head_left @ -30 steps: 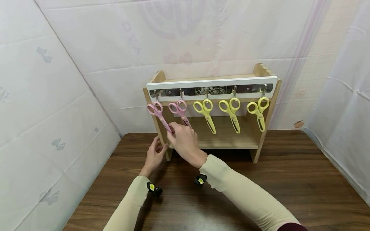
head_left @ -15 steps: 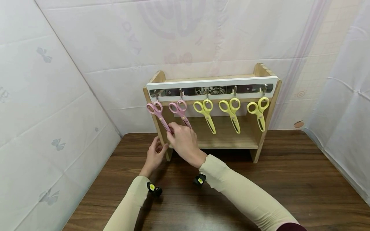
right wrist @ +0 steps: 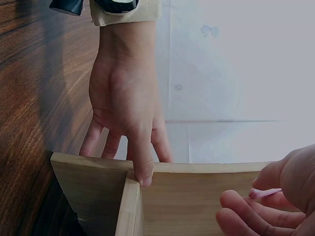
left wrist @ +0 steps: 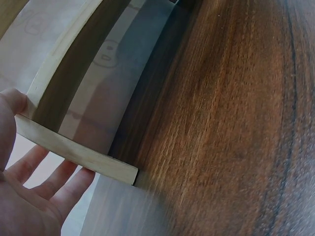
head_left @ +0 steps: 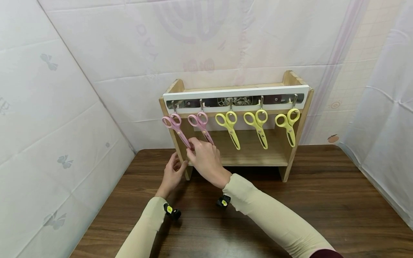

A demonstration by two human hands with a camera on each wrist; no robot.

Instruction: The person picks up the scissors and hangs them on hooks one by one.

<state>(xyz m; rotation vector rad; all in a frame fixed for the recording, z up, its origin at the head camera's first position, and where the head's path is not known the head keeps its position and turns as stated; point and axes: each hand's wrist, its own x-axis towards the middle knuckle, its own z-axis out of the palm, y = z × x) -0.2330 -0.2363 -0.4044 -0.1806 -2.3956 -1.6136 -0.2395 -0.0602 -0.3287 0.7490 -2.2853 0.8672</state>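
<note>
Leftmost on the rack's hooks hang pink scissors [head_left: 177, 128], handles up and blades pointing down. My right hand [head_left: 206, 157] pinches them near the blade tip; in the right wrist view a bit of pink tip [right wrist: 256, 193] shows between thumb and fingers. A second pair of pink scissors [head_left: 200, 124] hangs just right of it, its tip hidden behind my right hand. My left hand [head_left: 172, 175] grips the lower left side panel [left wrist: 78, 150] of the wooden shelf, thumb at the inner front edge and fingers along the outside [left wrist: 64, 182].
Several yellow scissors, such as the middle pair [head_left: 229, 127], hang on the hooks to the right. A metal hook strip [head_left: 213, 102] runs along the shelf's white front board [head_left: 206, 92]. The shelf stands on a dark wooden table [head_left: 258, 215] before a patterned cloth wall [head_left: 145, 46].
The handles of the leftmost pink scissors have shifted very slightly to the left. Both hands keep nearly the same place and hold.
</note>
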